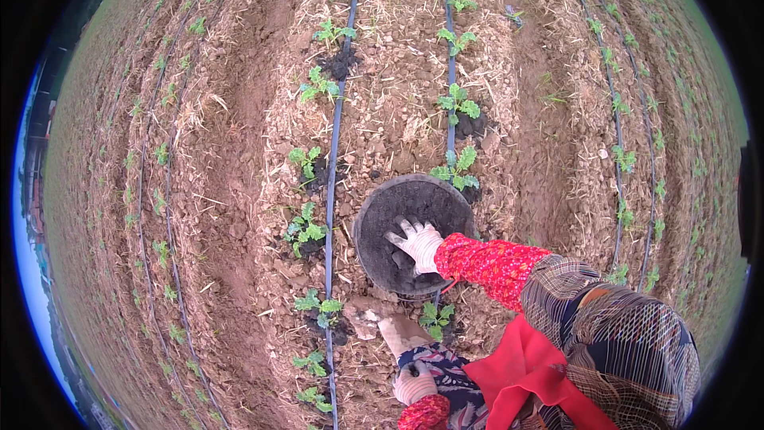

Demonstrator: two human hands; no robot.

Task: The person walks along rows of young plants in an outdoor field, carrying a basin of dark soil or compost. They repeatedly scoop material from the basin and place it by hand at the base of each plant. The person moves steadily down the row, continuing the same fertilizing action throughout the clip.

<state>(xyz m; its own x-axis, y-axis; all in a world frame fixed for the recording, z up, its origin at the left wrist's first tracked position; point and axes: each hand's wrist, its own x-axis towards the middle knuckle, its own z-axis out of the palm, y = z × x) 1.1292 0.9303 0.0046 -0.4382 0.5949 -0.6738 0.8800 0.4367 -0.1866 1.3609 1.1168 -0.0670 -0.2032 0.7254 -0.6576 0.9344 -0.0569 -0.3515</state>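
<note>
A round black bucket (373, 200) stands on the soil between two rows of young leafy plants, with dark, soil-like material (418, 194) inside. My right hand (418, 245), in a pale striped glove with dirty fingertips, reaches into it. Its fingers are spread over the dark material, beside a few lumps. Lower down, my left hand (415, 383), gloved alike, lies curled against my leg in dark patterned cloth (444, 364). Something dark shows between its fingers, but whether it holds anything is unclear. My bare, muddy lower leg (403, 334) is just below the bucket.
Black drip lines (329, 215) run along the plant rows. A leafy seedling (458, 170) touches the bucket's upper right side; another plant (436, 319) grows close below. Dark clumps (340, 64) lie beside several plants. Straw and clods cover the bed, with bare furrows (239, 191) alongside.
</note>
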